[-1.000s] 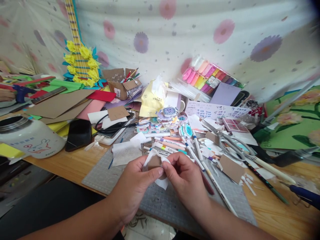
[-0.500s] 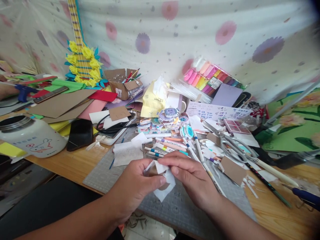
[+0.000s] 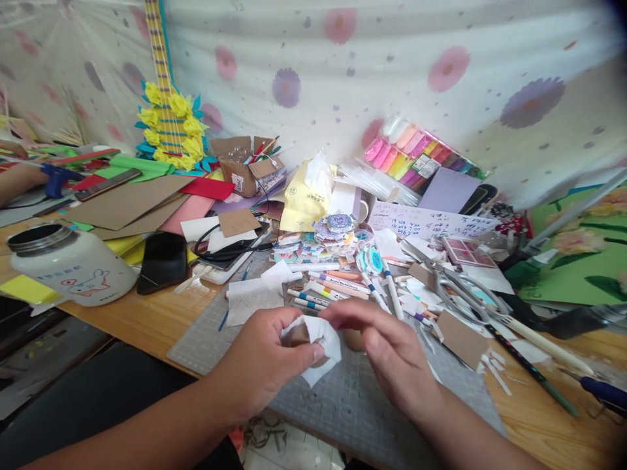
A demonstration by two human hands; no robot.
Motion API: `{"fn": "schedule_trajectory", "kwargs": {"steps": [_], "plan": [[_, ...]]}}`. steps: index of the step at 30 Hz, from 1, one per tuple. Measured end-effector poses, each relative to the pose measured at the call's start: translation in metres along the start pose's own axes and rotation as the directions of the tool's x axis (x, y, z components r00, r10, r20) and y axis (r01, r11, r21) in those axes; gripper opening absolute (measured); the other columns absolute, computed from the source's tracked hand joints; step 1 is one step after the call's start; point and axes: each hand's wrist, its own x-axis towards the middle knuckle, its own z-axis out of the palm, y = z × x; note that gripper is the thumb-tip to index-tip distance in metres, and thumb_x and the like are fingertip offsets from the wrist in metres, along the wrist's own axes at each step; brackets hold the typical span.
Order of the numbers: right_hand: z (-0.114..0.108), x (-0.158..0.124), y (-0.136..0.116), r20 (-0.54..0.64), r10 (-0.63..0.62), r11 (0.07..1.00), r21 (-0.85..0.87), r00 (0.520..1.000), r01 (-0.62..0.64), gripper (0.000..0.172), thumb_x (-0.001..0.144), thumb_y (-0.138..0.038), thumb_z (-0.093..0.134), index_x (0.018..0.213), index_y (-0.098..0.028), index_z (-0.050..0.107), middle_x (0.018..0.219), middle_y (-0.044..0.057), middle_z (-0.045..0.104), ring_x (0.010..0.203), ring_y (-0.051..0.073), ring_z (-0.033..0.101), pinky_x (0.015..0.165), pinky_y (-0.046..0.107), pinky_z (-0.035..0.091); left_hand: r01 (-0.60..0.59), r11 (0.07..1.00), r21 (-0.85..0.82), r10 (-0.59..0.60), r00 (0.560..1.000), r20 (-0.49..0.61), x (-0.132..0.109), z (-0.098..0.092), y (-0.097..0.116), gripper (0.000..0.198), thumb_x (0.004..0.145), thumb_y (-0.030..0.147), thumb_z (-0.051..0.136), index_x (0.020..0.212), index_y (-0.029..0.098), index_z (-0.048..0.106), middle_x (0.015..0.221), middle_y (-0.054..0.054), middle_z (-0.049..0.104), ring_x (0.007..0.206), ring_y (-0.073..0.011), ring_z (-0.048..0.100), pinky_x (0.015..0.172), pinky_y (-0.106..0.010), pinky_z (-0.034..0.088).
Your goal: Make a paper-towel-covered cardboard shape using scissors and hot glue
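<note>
My left hand (image 3: 264, 356) pinches a small brown cardboard piece wrapped in white paper (image 3: 316, 343) between thumb and fingers, just above the grey cutting mat (image 3: 343, 398). My right hand (image 3: 386, 349) is right beside it, fingers curled and slightly blurred; its fingertips are at the paper's upper right edge, and I cannot tell whether they grip it. Several marker pens (image 3: 337, 284) lie on the mat just beyond both hands.
Scissors (image 3: 460, 287) and cardboard scraps (image 3: 460, 329) lie to the right. A pile of paper stickers (image 3: 333, 232), a black phone (image 3: 161, 261), a white jar (image 3: 68, 264), a cardboard box (image 3: 249, 166) and clay sticks (image 3: 416, 156) crowd the wooden table (image 3: 142, 320).
My right hand has shifted slightly right and off the paper's front; the white paper now hangs open from my left hand. The view has drifted a little.
</note>
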Motion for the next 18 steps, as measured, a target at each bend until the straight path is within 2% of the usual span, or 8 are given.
{"fn": "schedule_trajectory", "kwargs": {"steps": [2, 4, 6, 9, 13, 18], "plan": [[0.004, 0.001, 0.002, -0.104, 0.189, 0.975, 0.137, 0.977, -0.174, 0.027, 0.092, -0.041, 0.049, 0.105, -0.024, 0.066, 0.083, 0.002, 0.065, 0.076, 0.015, 0.058, 0.07, 0.027, 0.047, -0.008, 0.994, 0.108, 0.008, 1.0, -0.002, 0.0, 0.001, 0.002, 0.013, 0.068, 0.026, 0.066, 0.07, 0.015, 0.061, 0.054, 0.007, 0.042, 0.051, -0.0086, 0.035, 0.048, -0.021, 0.029], [0.009, 0.004, 0.003, -0.105, 0.311, 0.942, 0.168, 0.944, -0.292, 0.031, 0.088, -0.046, 0.055, 0.083, -0.018, 0.068, 0.066, -0.001, 0.058, 0.062, 0.012, 0.051, 0.058, 0.023, 0.042, -0.032, 0.983, 0.18, 0.031, 0.999, 0.004, -0.001, 0.003, 0.003, 0.013, 0.069, 0.027, 0.064, 0.07, 0.015, 0.06, 0.055, 0.007, 0.042, 0.052, -0.0091, 0.035, 0.048, -0.021, 0.029], [0.012, 0.007, 0.003, -0.088, 0.37, 0.922, 0.159, 0.925, -0.354, 0.039, 0.082, -0.051, 0.059, 0.067, -0.015, 0.063, 0.059, -0.002, 0.052, 0.055, 0.011, 0.044, 0.052, 0.022, 0.037, -0.054, 0.97, 0.236, 0.053, 0.999, 0.01, -0.001, 0.005, 0.003, 0.014, 0.07, 0.028, 0.062, 0.066, 0.016, 0.058, 0.055, 0.007, 0.041, 0.052, -0.0094, 0.035, 0.048, -0.022, 0.029], [0.016, 0.01, 0.001, -0.124, 0.382, 0.921, 0.131, 0.916, -0.366, 0.035, 0.076, -0.047, 0.065, 0.061, -0.016, 0.056, 0.056, -0.003, 0.048, 0.053, 0.01, 0.04, 0.051, 0.023, 0.033, -0.069, 0.942, 0.329, 0.075, 0.997, -0.005, -0.001, 0.008, 0.002, 0.021, 0.07, 0.028, 0.061, 0.057, 0.019, 0.048, 0.052, 0.007, 0.038, 0.051, -0.0094, 0.034, 0.048, -0.022, 0.028], [0.02, 0.01, 0.001, -0.152, 0.351, 0.937, 0.052, 0.924, -0.347, 0.024, 0.073, -0.034, 0.067, 0.061, -0.016, 0.056, 0.057, -0.003, 0.052, 0.054, 0.011, 0.043, 0.052, 0.024, 0.035, -0.081, 0.908, 0.412, 0.1, 0.995, -0.024, 0.0, 0.009, 0.0, 0.025, 0.069, 0.026, 0.06, 0.053, 0.019, 0.042, 0.052, 0.007, 0.037, 0.052, -0.0102, 0.035, 0.048, -0.023, 0.027], [0.019, 0.008, 0.002, -0.162, 0.28, 0.949, -0.102, 0.946, -0.298, 0.016, 0.074, -0.027, 0.065, 0.064, -0.016, 0.058, 0.061, -0.001, 0.055, 0.057, 0.012, 0.048, 0.055, 0.025, 0.037, -0.046, 0.943, 0.328, 0.046, 0.999, 0.008, 0.002, 0.008, -0.002, 0.023, 0.069, 0.027, 0.06, 0.055, 0.019, 0.043, 0.053, 0.008, 0.034, 0.053, -0.0098, 0.033, 0.047, -0.023, 0.025]]}}
